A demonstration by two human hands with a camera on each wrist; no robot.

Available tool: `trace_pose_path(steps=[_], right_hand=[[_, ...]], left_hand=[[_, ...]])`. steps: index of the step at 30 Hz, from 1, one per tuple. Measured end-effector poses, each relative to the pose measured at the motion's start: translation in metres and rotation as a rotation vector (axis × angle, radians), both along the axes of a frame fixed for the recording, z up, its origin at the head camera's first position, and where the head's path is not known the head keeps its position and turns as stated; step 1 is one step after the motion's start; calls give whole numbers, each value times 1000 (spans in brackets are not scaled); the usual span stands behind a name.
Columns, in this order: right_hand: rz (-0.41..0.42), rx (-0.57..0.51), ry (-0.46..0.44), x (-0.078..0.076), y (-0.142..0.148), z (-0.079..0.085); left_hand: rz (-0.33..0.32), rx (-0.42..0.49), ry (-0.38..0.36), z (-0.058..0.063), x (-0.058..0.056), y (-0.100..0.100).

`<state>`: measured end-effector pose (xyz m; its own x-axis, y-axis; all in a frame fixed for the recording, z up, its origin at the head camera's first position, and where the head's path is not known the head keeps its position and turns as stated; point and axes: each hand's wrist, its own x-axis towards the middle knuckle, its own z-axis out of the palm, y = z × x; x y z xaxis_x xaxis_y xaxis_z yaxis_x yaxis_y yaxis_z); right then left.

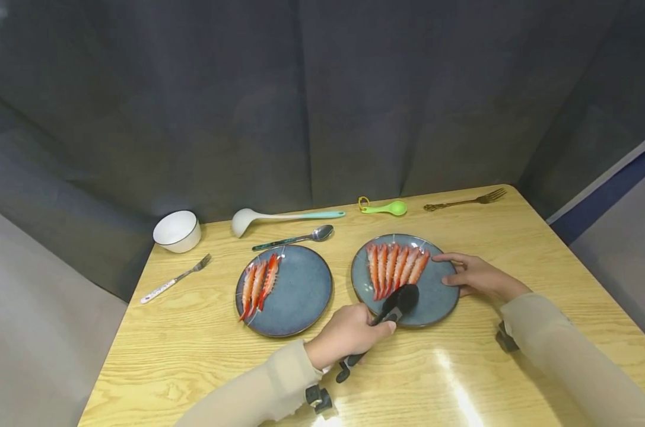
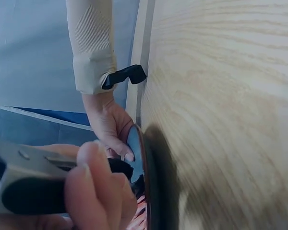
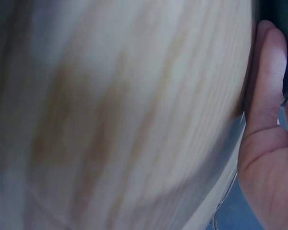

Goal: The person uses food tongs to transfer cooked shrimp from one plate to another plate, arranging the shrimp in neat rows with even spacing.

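My left hand [image 1: 349, 333] grips black-and-silver tongs [image 1: 402, 300] around the handles. The tongs' dark heads are over the near part of the right blue-grey plate [image 1: 435, 299], close to the lower ends of a row of several orange-and-white shrimp [image 1: 390, 268]. With the thumb on top, my right hand [image 1: 479, 276] holds that plate's right rim; other fingers are partly hidden at its edge. The left wrist view shows the tongs [image 2: 36, 194] in my fingers and the plate edge [image 2: 143, 167] beyond. To the left, another blue-grey plate [image 1: 301, 296] carries a shorter row of shrimp [image 1: 258, 287].
Along the back lie a ladle [image 1: 279, 217], a green measuring spoon [image 1: 391, 208] and a bronze-coloured fork [image 1: 466, 200]. A dark-handled spoon [image 1: 295, 238] lies just behind the left plate. A white bowl [image 1: 178, 231] and a white-handled fork [image 1: 175, 280] are at left.
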<state>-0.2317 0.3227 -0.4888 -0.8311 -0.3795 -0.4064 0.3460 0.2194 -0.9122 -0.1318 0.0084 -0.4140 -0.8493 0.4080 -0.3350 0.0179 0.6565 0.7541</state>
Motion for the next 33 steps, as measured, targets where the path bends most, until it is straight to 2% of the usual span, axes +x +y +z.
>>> trace_pose_path(steps=[5, 8, 10, 15, 17, 20, 25, 31, 33], right_hand=[[-8, -14, 1, -2, 3, -2], [-8, -5, 4, -3, 5, -2], [-9, 2, 6, -2, 6, -1], [-6, -5, 8, 1, 8, 2], [7, -7, 16, 3, 8, 3], [38, 11, 46, 4, 8, 3], [75, -13, 48, 0, 4, 1], [93, -86, 16, -4, 5, -1], [92, -93, 8, -5, 4, -1]], left_hand=[[2, -28, 24, 3, -1, 1], [-5, -20, 7, 5, -3, 4], [-1, 20, -49, 5, -5, 7], [59, 163, -273, 10, -9, 8], [71, 168, -314, 13, -10, 5], [36, 78, -258, 19, -10, -3], [-44, -99, -86, 25, -7, -15], [-82, -127, 79, 15, -5, -7], [-87, -123, 92, 11, -3, -1]])
